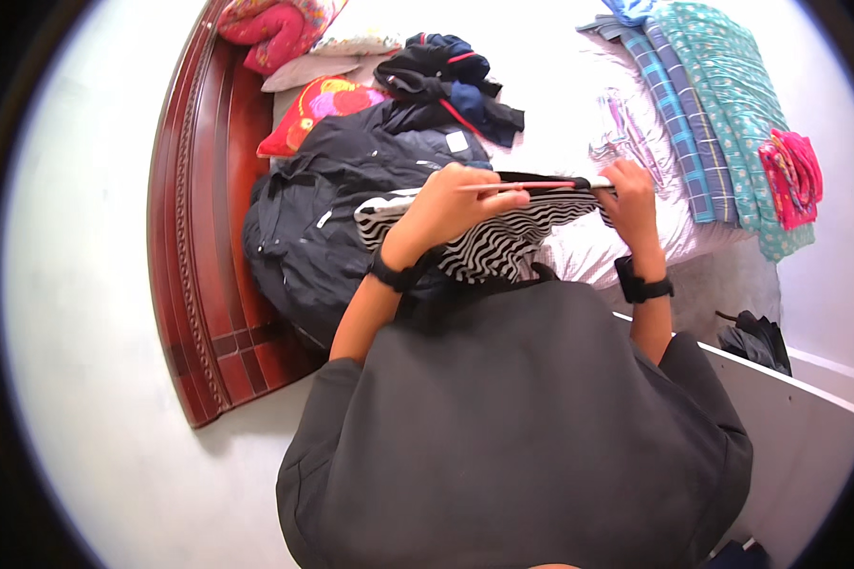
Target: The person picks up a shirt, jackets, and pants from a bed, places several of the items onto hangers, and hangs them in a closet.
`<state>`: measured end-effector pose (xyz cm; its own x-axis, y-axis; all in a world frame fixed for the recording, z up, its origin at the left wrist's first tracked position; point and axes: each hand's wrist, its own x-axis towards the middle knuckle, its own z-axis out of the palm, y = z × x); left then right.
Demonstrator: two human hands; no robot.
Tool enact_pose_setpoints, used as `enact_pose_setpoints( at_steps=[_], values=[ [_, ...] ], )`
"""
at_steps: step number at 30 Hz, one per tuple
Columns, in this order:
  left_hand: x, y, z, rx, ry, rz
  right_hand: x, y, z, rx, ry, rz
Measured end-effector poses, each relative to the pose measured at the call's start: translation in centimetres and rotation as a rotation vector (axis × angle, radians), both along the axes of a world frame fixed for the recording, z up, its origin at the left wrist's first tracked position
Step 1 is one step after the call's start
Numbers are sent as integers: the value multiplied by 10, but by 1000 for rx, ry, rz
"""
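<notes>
A garment with wavy black and white stripes (503, 245) hangs between my two hands, in front of my chest. My left hand (451, 211) is closed on its upper edge at the left, thumb stretched along it. At the other end my right hand (629, 201) grips the same edge with fingers curled. A thin pale pink bar (531, 185) runs along the top of the cloth from my left hand toward the right; what it belongs to is hidden. Dark bands (643, 282) circle both my wrists.
Beyond the garment lies a bed with a pale sheet (550, 66). A black jacket (323, 204), dark clothes (446, 81) and a red cushion (318, 109) are piled at its left, beside a wooden headboard (209, 218). Folded blankets (721, 104) and pink cloth (790, 178) lie at right.
</notes>
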<state>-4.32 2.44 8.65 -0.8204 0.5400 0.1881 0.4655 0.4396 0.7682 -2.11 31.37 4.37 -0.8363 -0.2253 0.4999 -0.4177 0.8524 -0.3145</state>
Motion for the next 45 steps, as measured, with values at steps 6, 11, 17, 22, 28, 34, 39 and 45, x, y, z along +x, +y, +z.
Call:
enact_pose_setpoints(
  at_steps=[6,11,17,22,28,34,39,45],
  values=[
    [16,-3,22,321,222,2,46,21,8,-32,370,-161],
    [30,-29,-3,118,214,35,104,68,13,-40,442,-394],
    [47,9,-19,-32,430,-286,218,66,-8,-44,300,-712],
    [86,57,-31,81,380,-648,349,36,-32,-146,132,-981],
    [155,137,-35,108,389,-1070,492,-15,-66,-108,117,-1399],
    [246,226,0,-25,193,-1410,600,-80,-100,-269,172,-1751],
    [343,307,-4,-272,3,-1749,670,-155,-147,-243,153,-2095],
    [481,335,-31,-242,-277,-2150,788,-167,-139,-300,-55,-2609]
  ],
)
